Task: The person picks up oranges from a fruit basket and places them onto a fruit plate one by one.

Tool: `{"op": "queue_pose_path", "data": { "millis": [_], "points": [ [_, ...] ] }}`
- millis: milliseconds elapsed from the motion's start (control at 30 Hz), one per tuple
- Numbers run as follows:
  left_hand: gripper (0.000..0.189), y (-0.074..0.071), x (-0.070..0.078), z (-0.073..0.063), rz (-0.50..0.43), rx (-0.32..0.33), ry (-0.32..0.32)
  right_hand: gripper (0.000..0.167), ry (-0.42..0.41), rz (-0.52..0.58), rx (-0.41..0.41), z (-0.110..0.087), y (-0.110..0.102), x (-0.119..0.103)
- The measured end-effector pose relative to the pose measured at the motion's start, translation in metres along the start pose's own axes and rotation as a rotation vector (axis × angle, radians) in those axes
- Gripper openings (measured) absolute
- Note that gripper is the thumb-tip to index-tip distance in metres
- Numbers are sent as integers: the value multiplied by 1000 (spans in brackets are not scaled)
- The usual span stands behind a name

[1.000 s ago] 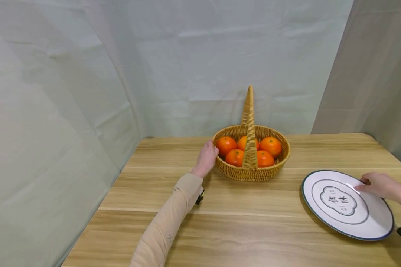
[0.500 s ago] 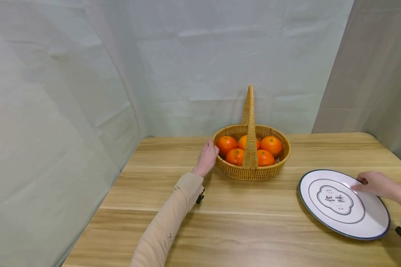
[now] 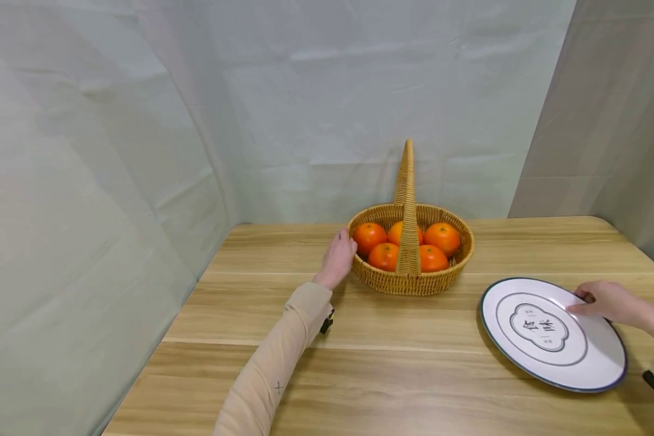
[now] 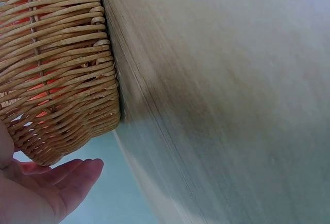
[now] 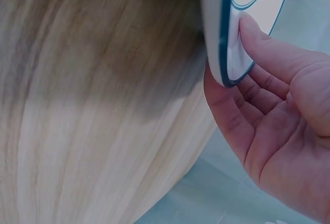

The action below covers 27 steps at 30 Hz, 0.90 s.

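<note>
A wicker basket [image 3: 409,281] with a tall arched handle stands at the back of the table, several oranges [image 3: 384,257] inside it. My left hand [image 3: 338,257] holds the basket's left end; in the left wrist view its thumb and fingers [image 4: 82,177] lie on either side of the woven end. To the right, a white plate [image 3: 545,357] with a dark blue rim and printed characters is in my right hand [image 3: 613,303]. That hand pinches the plate's far right edge, thumb on the upper face and fingers underneath. Whether the plate touches the table I cannot tell.
The wooden table [image 3: 392,387] has light grain and a rounded far right corner. Pale grey sheeting [image 3: 327,109] hangs behind it and along the left side. Dark devices sit at both wrists.
My right hand has shifted the plate a little to the left, toward the basket. The left hand, the basket and the oranges have stayed in place.
</note>
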<state>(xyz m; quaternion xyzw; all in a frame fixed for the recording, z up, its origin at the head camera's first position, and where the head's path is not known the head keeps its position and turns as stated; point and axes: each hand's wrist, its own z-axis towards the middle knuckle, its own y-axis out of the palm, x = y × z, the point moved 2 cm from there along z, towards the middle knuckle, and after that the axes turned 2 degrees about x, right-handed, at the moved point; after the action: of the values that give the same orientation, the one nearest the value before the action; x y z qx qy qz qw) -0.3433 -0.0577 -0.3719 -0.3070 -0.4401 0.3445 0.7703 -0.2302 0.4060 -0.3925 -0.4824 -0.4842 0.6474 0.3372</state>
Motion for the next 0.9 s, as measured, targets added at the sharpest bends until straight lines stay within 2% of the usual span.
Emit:
{"op": "queue_pose_path", "data": {
  "millis": [200, 667, 900],
  "points": [
    [32, 0, -1, -1, -5, -5, -8, 20, -57, 6, 0, 1, 2, -5],
    [24, -1, 1, -3, 8, 44, 42, 19, -64, 27, -15, 5, 4, -13],
    [25, -1, 0, -2, -3, 19, 21, 19, -46, 51, -51, 8, 4, -16]
  ]
}}
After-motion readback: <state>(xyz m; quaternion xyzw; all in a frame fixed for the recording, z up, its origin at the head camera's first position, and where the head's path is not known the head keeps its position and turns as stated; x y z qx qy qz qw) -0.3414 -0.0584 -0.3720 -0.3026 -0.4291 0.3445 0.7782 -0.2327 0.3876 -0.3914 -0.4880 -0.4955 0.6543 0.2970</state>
